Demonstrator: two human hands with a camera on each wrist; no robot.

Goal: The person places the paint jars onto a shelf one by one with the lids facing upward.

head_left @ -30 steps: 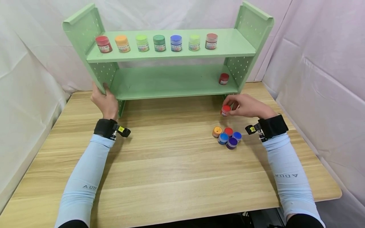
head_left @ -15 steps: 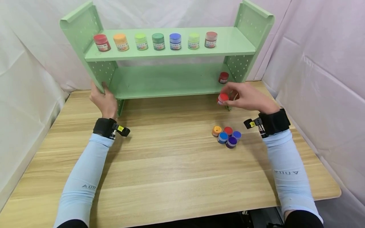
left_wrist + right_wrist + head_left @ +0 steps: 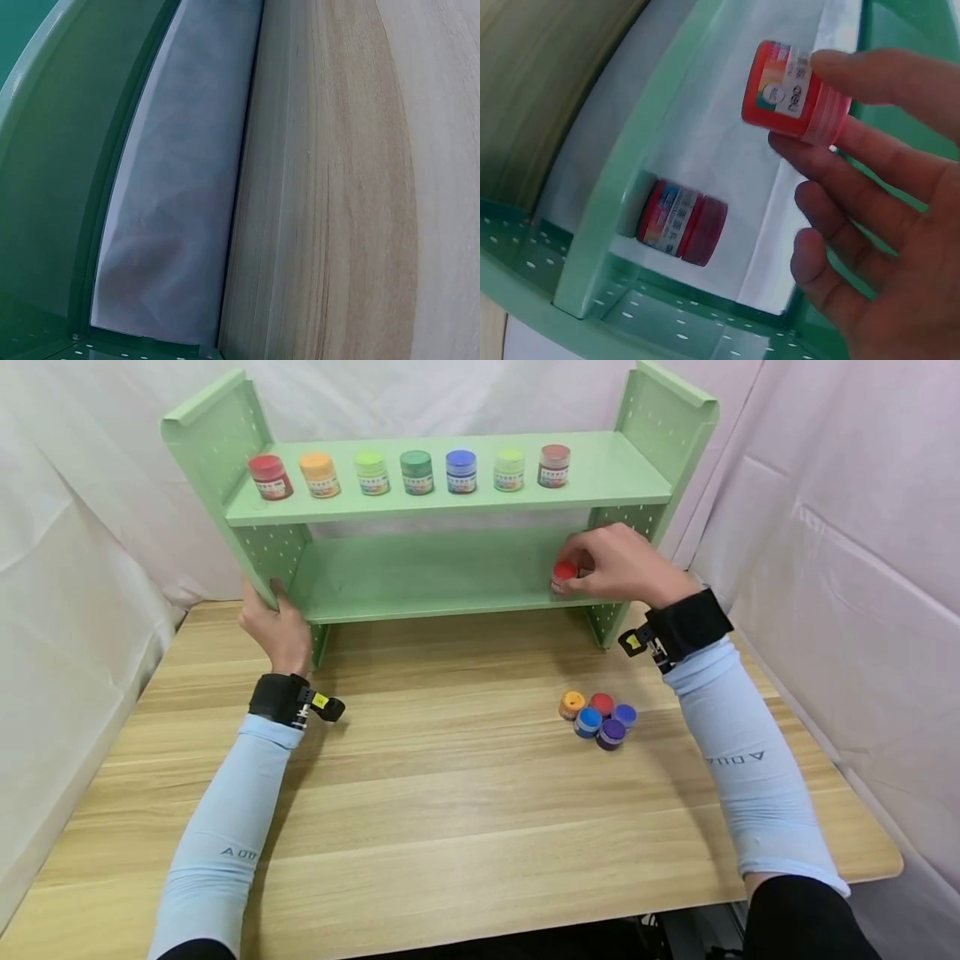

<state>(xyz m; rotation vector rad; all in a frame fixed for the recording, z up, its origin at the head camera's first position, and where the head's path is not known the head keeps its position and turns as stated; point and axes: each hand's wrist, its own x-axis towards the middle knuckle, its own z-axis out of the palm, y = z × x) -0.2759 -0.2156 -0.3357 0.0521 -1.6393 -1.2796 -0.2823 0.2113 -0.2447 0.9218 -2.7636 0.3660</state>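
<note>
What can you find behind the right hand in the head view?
The green lower shelf, bearing a dark red jar that the right wrist view shows; here the right hand largely hides that jar.

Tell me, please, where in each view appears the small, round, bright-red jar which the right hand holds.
Head: the round, bright-red jar is above mid-height, right of centre.
Left wrist: not in it.
Right wrist: upper part, right of centre, pinched by the right hand.
Shared landmark: the green perforated shelf unit, in all three.
</note>
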